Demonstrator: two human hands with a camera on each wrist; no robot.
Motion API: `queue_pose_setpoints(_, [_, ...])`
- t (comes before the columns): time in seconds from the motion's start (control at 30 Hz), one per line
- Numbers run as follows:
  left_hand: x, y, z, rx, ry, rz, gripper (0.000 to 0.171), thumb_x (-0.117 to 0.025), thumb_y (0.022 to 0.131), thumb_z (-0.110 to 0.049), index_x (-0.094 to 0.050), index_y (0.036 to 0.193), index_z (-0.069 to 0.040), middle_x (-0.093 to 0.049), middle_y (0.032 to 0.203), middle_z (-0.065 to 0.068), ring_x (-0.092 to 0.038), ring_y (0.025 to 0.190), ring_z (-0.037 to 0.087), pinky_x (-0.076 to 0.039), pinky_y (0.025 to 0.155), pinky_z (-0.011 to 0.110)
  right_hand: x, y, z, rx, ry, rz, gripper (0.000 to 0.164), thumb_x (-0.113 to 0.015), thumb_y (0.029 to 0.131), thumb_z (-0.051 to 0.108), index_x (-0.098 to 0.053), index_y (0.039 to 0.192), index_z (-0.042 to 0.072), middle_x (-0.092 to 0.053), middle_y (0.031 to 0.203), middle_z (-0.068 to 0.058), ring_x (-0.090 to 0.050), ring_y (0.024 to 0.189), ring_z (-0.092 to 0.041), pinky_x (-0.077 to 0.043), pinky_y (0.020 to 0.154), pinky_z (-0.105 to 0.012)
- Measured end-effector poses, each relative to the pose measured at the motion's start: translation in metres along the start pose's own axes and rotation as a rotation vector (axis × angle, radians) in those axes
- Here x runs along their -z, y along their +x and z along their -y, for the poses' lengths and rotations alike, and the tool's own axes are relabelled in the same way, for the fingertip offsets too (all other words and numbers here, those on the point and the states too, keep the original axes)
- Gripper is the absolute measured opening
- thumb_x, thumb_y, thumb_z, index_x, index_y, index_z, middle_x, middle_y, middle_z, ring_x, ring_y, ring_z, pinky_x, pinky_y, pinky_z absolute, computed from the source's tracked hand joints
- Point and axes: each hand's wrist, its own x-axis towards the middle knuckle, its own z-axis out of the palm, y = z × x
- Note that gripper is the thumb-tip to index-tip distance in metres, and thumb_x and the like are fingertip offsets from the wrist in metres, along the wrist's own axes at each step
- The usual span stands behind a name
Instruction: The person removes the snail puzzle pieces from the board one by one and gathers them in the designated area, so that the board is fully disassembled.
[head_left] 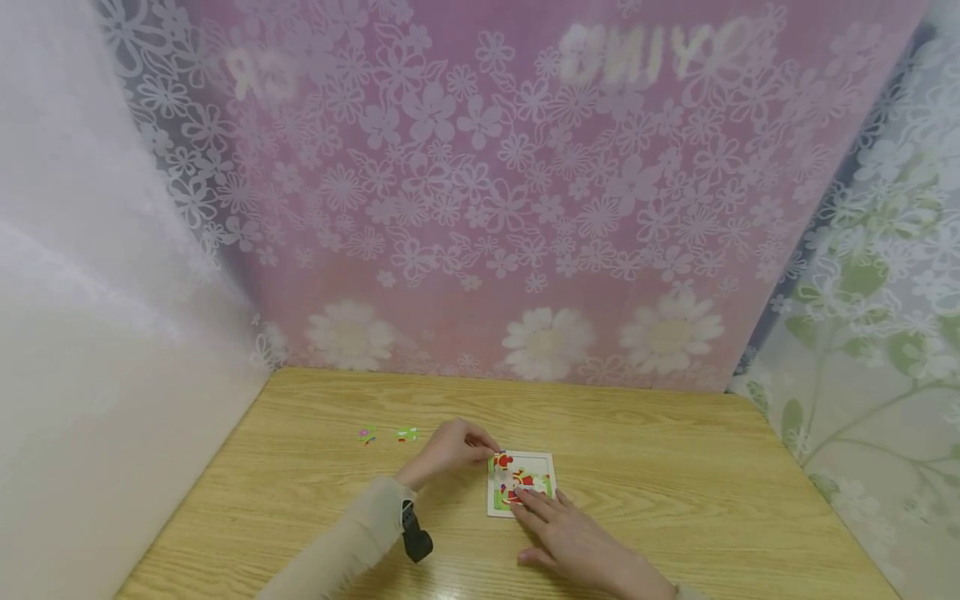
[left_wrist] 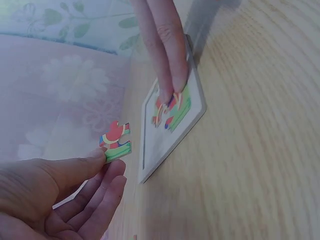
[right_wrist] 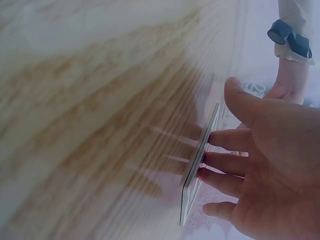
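A white puzzle tray (head_left: pixel 551 463) with a raised rim lies on the wooden table, partly filled with red, green and yellow jigsaw pieces (head_left: pixel 540 482). Between thumb and fingertips my left hand (head_left: pixel 452 447) pinches a red and green jigsaw piece (left_wrist: pixel 116 141), held up at the tray's far left corner. My right hand (head_left: pixel 566 533) lies over the near right part of the tray, its fingers extended and fingertips on the fitted pieces. The left wrist view shows two of those fingers pressing on the picture. Part of the tray is hidden beneath the right hand.
Two small groups of loose pieces lie on the table (head_left: pixel 300 467) left of the tray: one with a pink spot (head_left: pixel 366 434), the other green and white (head_left: pixel 407 434). A flowered pink curtain (head_left: pixel 480 208) rises behind the table, with pale sheets at both sides.
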Motion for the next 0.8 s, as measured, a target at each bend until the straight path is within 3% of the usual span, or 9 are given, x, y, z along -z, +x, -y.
queue_pose_setpoints(0.2, [0.013, -0.004, 0.005, -0.011, -0.039, -0.006, 0.007, -0.074, 0.094, -0.012, -0.079, 0.097, -0.009, -0.076, 0.089, 0.002, -0.071, 0.078, 0.013, -0.06, 0.07, 0.028, 0.0, 0.001, 0.0, 0.013, -0.009, -0.015, 0.067, -0.051, 0.102, 0.053, -0.053, 0.146, 0.002, -0.048, 0.152, -0.018, -0.049, 0.138, -0.036, -0.041, 0.107, -0.061])
queue_pose_setpoints(0.43, [0.024, -0.016, 0.017, -0.012, -0.056, -0.027, 0.007, -0.073, 0.095, -0.012, -0.078, 0.097, -0.007, -0.075, 0.088, 0.004, -0.073, 0.083, 0.027, -0.062, 0.072, 0.037, -0.001, -0.001, 0.0, 0.035, -0.017, -0.062, 0.065, -0.053, 0.102, 0.051, -0.055, 0.144, 0.001, -0.05, 0.15, -0.018, -0.053, 0.134, -0.038, -0.043, 0.106, -0.061])
queue_pose_setpoints(0.8, [0.05, -0.035, 0.038, 0.045, -0.017, -0.092, 0.008, -0.073, 0.095, -0.016, -0.079, 0.098, -0.012, -0.075, 0.093, -0.001, -0.07, 0.08, 0.019, -0.06, 0.069, 0.03, -0.002, -0.001, 0.0, 0.034, -0.019, -0.053, 0.066, -0.05, 0.102, 0.052, -0.054, 0.145, 0.002, -0.049, 0.152, -0.018, -0.053, 0.133, -0.038, -0.042, 0.107, -0.061])
